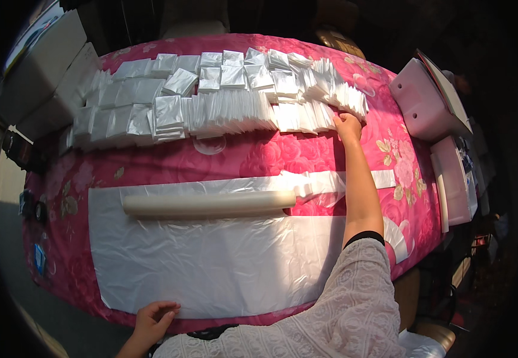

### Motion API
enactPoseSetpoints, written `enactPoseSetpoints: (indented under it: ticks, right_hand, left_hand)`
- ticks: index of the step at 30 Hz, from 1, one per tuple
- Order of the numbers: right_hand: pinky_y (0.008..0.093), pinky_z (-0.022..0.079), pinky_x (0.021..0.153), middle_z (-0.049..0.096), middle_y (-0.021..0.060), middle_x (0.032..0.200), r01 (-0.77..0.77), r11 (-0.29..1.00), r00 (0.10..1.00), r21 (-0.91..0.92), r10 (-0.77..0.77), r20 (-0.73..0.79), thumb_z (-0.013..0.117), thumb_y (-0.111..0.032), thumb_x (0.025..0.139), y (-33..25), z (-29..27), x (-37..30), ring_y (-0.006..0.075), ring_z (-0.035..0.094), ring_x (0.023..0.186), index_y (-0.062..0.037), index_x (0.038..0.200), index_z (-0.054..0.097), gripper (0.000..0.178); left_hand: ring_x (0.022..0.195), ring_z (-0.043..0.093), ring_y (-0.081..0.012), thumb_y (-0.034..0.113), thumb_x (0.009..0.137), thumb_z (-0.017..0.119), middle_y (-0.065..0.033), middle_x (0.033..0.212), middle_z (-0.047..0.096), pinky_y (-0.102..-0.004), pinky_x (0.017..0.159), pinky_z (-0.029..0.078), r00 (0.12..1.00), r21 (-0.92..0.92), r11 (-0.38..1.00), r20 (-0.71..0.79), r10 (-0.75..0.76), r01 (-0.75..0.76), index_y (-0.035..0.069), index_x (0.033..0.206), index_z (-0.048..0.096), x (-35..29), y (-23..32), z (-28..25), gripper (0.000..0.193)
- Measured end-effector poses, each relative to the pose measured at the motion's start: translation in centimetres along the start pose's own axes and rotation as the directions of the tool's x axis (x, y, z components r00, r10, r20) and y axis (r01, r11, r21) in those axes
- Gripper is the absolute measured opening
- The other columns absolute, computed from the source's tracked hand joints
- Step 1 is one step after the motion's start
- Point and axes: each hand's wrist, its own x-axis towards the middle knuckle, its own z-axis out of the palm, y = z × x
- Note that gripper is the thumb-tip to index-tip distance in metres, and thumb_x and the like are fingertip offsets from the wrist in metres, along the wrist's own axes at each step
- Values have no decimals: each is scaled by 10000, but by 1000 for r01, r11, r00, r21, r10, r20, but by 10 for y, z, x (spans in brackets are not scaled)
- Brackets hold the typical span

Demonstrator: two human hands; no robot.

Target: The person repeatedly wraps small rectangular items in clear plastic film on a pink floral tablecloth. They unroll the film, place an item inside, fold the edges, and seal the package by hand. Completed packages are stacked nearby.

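Observation:
At the near edge of a flat white plastic sheet (211, 262), my left hand (153, 316) rests with its thumb and fingers apart, holding nothing. Across the sheet lies a long cream-coloured roll (211, 204). My right hand (348, 126) reaches far forward to the right end of the front row of folded white plastic packets (303, 116). Its fingers are bent in around the packets at that end; the fingertips are partly hidden. Many more folded plastic packets (169, 113) stand and lie in rows along the far side, some upright, some in flat stacks.
Pink flowered cloth (283, 152) covers the table. Narrow white plastic strips (324, 185) lie beyond the roll's right end. White boxes (417, 98) stand at the right edge, and large pale boxes (50, 77) at the far left. A small blue item (40, 259) lies near the left edge.

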Motion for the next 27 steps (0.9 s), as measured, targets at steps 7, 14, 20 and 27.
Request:
enactPoseSetpoints:
  ticks: [7,14,20,27]
  right_hand:
    - [377,424,861,602,151,1038,555,782,820,286,-571,-31,630,-277,792,-52,-22,-112,305,544,985,-37,1033,624,340]
    - [408,435,837,586,132,1025,877,430,425,213,-902,72,641,-201,769,-93,-3,-267,308,542,958,-63,1167,535,435]
    - [373,484,724,557,154,899,616,775,666,140,-608,432,631,-221,791,-83,-55,-369,302,580,827,-20,1242,459,522]
    - [395,488,692,526,207,881,422,892,703,162,-435,563,597,-264,816,-47,-94,-437,340,580,771,-38,1364,304,661]
  left_hand:
    - [945,584,-139,-23,849,520,-95,1030,621,-282,866,459,994,72,996,91,55,-61,-16,1065,562,6,8,4,220]
    - [877,627,-202,73,799,603,-124,994,645,-280,764,488,896,404,814,335,293,-417,25,1056,612,23,28,29,261]
    - [1010,559,-289,139,788,627,-155,1137,564,-357,851,448,807,540,603,342,481,-588,23,1147,538,39,25,44,388]
    - [1292,243,-405,194,755,666,-226,1432,182,-435,1050,251,701,657,357,378,605,-663,-2,1331,301,61,8,81,709]
